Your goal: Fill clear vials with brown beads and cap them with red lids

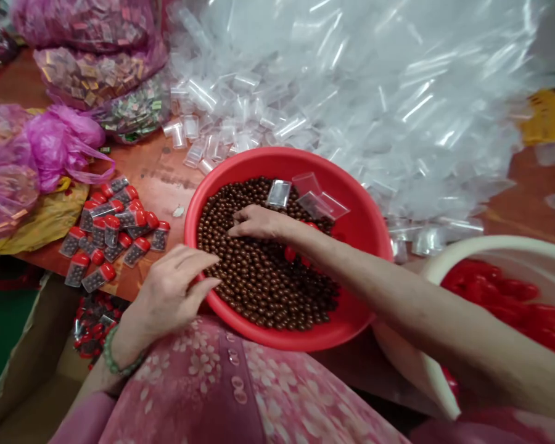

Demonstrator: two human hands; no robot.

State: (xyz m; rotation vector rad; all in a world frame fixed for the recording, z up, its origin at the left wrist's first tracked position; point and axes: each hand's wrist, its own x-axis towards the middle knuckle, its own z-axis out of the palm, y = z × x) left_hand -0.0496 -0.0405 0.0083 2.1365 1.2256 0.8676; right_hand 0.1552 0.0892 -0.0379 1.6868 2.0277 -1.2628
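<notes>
Several bags (95,74) on reddish table (166,176); left grip (169,290) parted by basin (305,339); right grip (258,223): hold unclear.

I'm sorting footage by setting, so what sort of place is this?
Probably a small packing workshop: a heap of clear containers, a red basin of brown balls, and a cluster of filled, red-capped containers.

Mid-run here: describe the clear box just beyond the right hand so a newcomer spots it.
Find the red basin in the middle. On its brown beads, just beyond the right hand, lies the clear box. It is the leftmost of the clear boxes in the basin, with a bright, whitish face.
</notes>
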